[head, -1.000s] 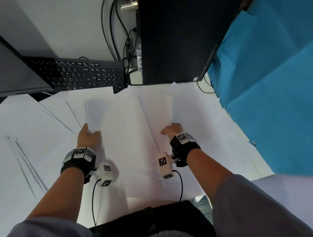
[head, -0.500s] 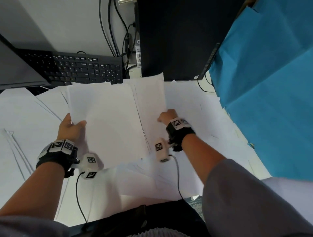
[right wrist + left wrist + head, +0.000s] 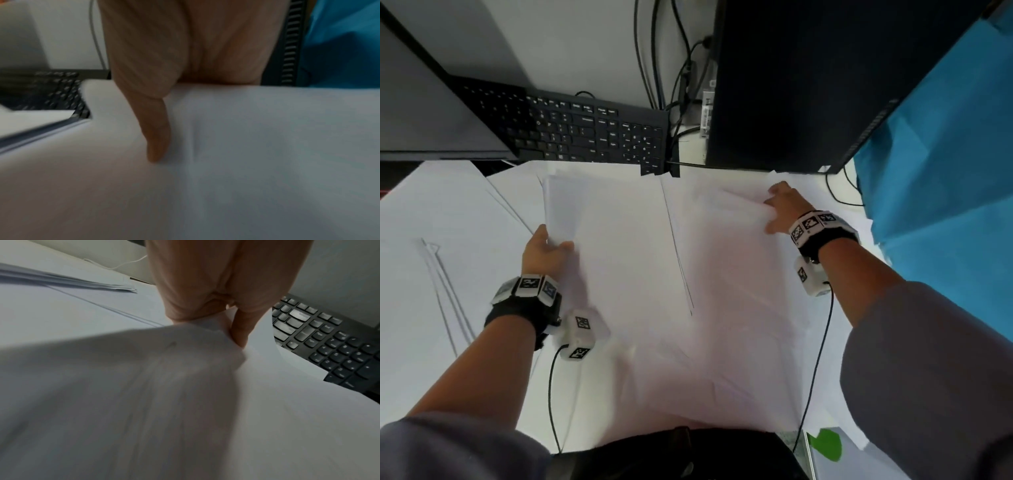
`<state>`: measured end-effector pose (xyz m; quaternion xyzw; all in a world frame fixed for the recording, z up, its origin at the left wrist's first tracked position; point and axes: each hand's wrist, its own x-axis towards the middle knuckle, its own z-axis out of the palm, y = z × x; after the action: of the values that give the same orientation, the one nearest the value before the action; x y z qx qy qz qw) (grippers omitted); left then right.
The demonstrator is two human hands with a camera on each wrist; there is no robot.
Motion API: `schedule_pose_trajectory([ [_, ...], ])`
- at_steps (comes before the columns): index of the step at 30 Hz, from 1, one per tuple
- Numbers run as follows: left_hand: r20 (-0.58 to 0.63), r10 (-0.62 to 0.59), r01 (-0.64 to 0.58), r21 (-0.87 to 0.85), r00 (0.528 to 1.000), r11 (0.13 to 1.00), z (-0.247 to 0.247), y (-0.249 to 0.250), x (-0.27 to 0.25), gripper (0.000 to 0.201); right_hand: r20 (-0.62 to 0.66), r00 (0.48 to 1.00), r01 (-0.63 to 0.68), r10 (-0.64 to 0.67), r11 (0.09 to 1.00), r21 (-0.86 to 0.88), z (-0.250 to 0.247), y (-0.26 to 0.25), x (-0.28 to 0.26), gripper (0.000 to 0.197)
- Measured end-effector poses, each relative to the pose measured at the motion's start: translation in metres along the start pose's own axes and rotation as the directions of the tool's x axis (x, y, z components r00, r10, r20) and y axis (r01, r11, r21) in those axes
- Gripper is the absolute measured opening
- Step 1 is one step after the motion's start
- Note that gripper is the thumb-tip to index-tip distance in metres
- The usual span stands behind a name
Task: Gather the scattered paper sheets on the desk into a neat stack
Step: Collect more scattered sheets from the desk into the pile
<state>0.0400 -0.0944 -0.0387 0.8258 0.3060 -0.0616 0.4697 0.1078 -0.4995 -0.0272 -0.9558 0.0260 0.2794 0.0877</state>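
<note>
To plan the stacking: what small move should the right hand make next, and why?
Probably draw the loose white paper sheets toward the left hand's white paper bundle: the right hand grips them beside the black computer tower.

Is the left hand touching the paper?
Touching. The left wrist view shows the left hand pinching the paper sheets between its thumb and fingers.
</note>
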Motion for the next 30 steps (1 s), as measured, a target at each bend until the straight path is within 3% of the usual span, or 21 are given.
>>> schedule_pose_trajectory([
  [3,-0.005,-0.018,0.018,-0.003,1.000,1.000,0.003,0.000,0.000,0.020,-0.022,0.982,-0.184,0.188,0.976,0.115,-0.006,-0.011,0.007,0.090],
  [5,-0.001,-0.028,0.028,-0.009,1.000,1.000,0.004,-0.002,0.001,0.019,0.023,0.966,-0.258,0.259,0.946,0.196,-0.007,-0.018,0.007,0.084],
  [14,-0.010,-0.011,0.011,-0.066,1.000,0.998,0.007,-0.008,-0.004,0.020,0.208,0.964,-0.216,0.166,0.944,0.249,0.014,-0.040,-0.023,0.063],
  [18,0.000,0.004,-0.004,-0.112,1.000,0.994,0.002,-0.008,-0.005,0.028,0.119,0.943,-0.333,0.311,0.855,0.399,0.006,-0.013,-0.033,0.059],
  [20,-0.006,0.015,-0.016,-0.156,1.000,0.988,0.002,-0.004,-0.006,0.026,0.054,0.887,-0.424,0.458,0.764,0.486,-0.003,0.012,-0.036,0.057],
  [23,-0.001,0.025,-0.025,-0.153,1.000,0.988,0.004,0.000,-0.007,0.025,0.073,0.782,-0.574,0.619,0.670,0.471,-0.003,0.037,-0.044,0.082],
  [25,-0.004,0.015,-0.015,-0.138,1.000,0.990,0.006,-0.002,-0.007,0.024,0.102,0.750,-0.630,0.654,0.659,0.412,0.001,0.041,-0.048,0.095],
  [30,-0.020,0.019,-0.021,-0.117,1.000,0.993,0.011,-0.003,-0.006,0.022,0.213,0.796,-0.586,0.567,0.631,0.509,0.007,0.034,-0.051,0.098],
])
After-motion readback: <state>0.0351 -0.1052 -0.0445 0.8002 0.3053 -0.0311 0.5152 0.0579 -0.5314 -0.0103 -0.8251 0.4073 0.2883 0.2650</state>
